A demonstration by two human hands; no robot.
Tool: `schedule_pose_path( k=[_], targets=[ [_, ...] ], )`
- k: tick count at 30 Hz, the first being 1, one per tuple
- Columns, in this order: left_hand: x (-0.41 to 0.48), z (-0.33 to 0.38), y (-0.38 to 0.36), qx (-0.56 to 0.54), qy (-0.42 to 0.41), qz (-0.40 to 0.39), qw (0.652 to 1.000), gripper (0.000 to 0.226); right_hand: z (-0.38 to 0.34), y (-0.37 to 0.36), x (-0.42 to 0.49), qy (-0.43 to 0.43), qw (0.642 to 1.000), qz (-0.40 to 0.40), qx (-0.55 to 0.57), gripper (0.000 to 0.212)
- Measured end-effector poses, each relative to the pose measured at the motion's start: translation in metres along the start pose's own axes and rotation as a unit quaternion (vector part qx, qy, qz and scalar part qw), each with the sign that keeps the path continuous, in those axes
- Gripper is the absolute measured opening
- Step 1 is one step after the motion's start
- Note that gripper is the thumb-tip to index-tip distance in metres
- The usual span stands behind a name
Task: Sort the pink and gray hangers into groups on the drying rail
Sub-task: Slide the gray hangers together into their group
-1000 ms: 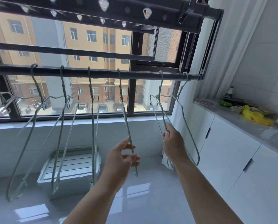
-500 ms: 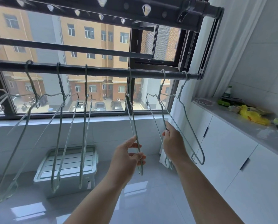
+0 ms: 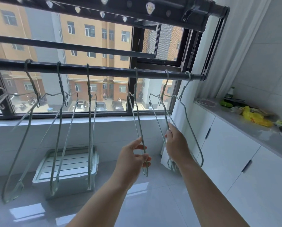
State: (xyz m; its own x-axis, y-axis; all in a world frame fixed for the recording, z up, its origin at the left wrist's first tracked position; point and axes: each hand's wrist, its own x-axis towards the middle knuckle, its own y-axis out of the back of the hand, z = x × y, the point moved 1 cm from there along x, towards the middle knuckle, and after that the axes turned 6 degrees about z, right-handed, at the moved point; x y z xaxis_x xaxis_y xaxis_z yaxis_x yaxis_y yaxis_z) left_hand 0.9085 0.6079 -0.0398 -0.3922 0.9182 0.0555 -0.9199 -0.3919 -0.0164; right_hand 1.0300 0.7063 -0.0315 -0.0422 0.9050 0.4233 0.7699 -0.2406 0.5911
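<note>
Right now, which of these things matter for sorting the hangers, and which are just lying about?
Job: dark metal drying rail; gray wire hanger pinched by left hand; neighbouring gray wire hanger held by right hand.
Lying about: pale plastic storage box; yellow plastic bag, green bottle on counter.

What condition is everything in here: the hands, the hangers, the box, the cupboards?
Left hand: pinching a gray hanger hooked on the drying rail.
Right hand: gripping the next hanger, also hooked on.
Hangers at left: hanging untouched.
Storage box: lid on.
Cabinet doors: shut.
</note>
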Motion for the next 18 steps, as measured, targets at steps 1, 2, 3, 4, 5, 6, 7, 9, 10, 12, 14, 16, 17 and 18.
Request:
schedule_pose_path(
  k=[1, 2, 3, 4, 5, 6, 7, 9, 10, 12, 14, 16, 17, 18],
  targets=[
    [0.0, 0.0, -0.001, 0.002, 0.0, 0.0, 1.0, 0.061, -0.001, 0.002, -0.002, -0.006, 1.0, -0.013, -0.009, 0.042],
    [0.0, -0.001, -0.001, 0.007, -0.001, 0.001, 1.0, 0.061, -0.004, 0.005, -0.004, -0.007, 0.999, -0.018, -0.029, 0.046],
    [-0.001, -0.001, -0.001, 0.012, -0.004, 0.002, 1.0, 0.06, -0.008, 0.008, -0.008, 0.006, 0.998, -0.005, -0.064, 0.049],
    [-0.002, -0.002, -0.001, 0.017, -0.008, 0.005, 1.0, 0.06, -0.014, 0.012, -0.012, 0.034, 0.994, 0.023, -0.101, 0.051],
    [-0.004, -0.003, 0.001, 0.027, -0.013, 0.008, 1.0, 0.06, -0.023, 0.016, -0.016, 0.071, 0.989, 0.057, -0.117, 0.051],
    [-0.007, -0.003, 0.003, 0.045, -0.022, 0.013, 0.999, 0.06, -0.033, 0.019, -0.021, 0.109, 0.985, 0.081, -0.108, 0.049],
    [-0.01, -0.002, 0.006, 0.068, -0.034, 0.019, 0.997, 0.059, -0.045, 0.02, -0.026, 0.145, 0.982, 0.087, -0.084, 0.046],
    [-0.019, 0.003, 0.018, 0.109, -0.071, 0.037, 0.991, 0.057, -0.07, 0.018, -0.037, 0.184, 0.981, 0.055, -0.01, 0.038],
    [-0.024, 0.007, 0.027, 0.124, -0.099, 0.054, 0.986, 0.054, -0.081, 0.014, -0.043, 0.189, 0.981, 0.025, 0.031, 0.035],
    [-0.033, 0.021, 0.051, 0.143, -0.168, 0.106, 0.97, 0.049, -0.1, 0.005, -0.056, 0.191, 0.976, -0.03, 0.1, 0.032],
    [-0.038, 0.035, 0.08, 0.156, -0.219, 0.168, 0.948, 0.046, -0.115, -0.009, -0.072, 0.18, 0.97, -0.08, 0.142, 0.033],
    [-0.037, 0.044, 0.106, 0.194, -0.232, 0.211, 0.929, 0.045, -0.125, -0.027, -0.089, 0.147, 0.963, -0.152, 0.165, 0.036],
    [-0.035, 0.046, 0.116, 0.214, -0.223, 0.218, 0.926, 0.045, -0.128, -0.037, -0.097, 0.125, 0.958, -0.194, 0.169, 0.039],
    [-0.033, 0.045, 0.122, 0.228, -0.203, 0.215, 0.927, 0.046, -0.13, -0.046, -0.105, 0.103, 0.952, -0.233, 0.169, 0.042]
  ],
)
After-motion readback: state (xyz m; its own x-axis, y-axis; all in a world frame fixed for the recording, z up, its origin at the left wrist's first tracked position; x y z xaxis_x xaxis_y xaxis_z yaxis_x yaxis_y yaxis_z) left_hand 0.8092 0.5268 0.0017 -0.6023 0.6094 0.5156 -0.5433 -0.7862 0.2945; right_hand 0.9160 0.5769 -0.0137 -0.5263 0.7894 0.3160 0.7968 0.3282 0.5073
